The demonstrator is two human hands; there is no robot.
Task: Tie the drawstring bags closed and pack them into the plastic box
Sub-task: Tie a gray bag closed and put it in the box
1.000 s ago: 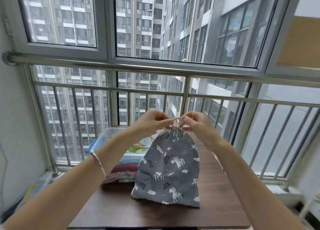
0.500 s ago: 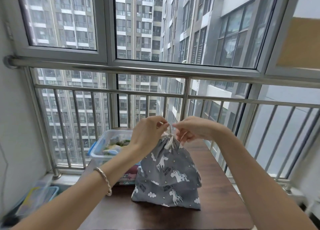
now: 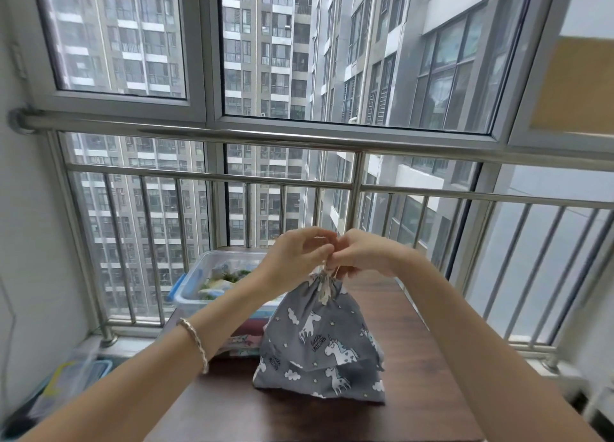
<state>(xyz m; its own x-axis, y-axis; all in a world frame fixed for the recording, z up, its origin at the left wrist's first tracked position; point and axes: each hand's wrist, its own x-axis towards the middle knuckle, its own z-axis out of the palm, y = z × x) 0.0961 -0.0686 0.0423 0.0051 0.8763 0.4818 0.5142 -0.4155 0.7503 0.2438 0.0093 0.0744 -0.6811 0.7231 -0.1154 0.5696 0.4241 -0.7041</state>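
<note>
Left hand and right hand pinch the cord above the upright bag; the box sits at the desk's far-left corner, nearer the left hand.

i see one grey drawstring bag standing upright on the dark wood table. it is printed with white unicorns, clouds and small stars. its mouth is gathered tight into a narrow neck. the body below is full and a little creased, with the bottom edge flat on the table. the pale drawstring comes out of the neck and hangs short over the front. the plastic box is clear with blue clips and open at the top. it stands behind and left of the bag and holds green and white items, too blurred for me to name. in front of the box lie flat fabric pieces, pink and dark red.
</note>
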